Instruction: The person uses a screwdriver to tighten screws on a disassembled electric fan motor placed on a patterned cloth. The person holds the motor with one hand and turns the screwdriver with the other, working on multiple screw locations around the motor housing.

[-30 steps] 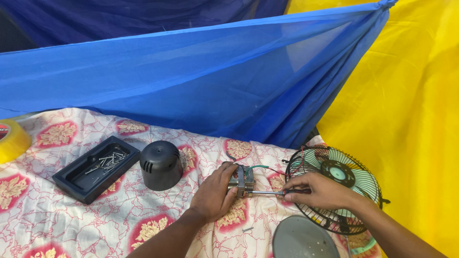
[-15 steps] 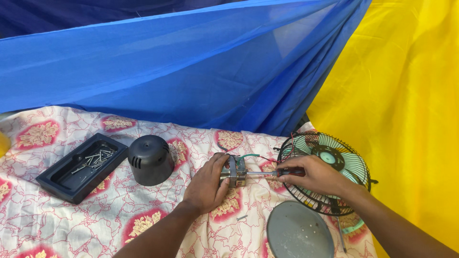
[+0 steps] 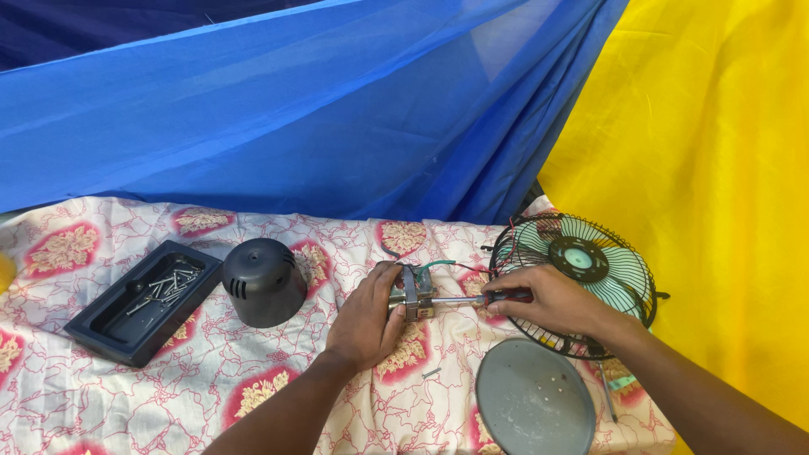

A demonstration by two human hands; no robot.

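— Metal: small fan motor (image 3: 417,291) on the floral cloth, left hand (image 3: 366,316) clamped round it.
— And the right hand (image 3: 548,299)?
— Closed on the screwdriver (image 3: 472,298), tip in from three o'clock. Screw-driving step, I judge; next needs steady, square pressure.

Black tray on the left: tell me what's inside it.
The black tray holds a loose pile of silvery screws at its far end. Its near end looks bare; the screws cover whatever is beneath them.

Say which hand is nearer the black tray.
Left. The left hand holds the motor, right of the tray; the right hand, with the screwdriver, is farther right.
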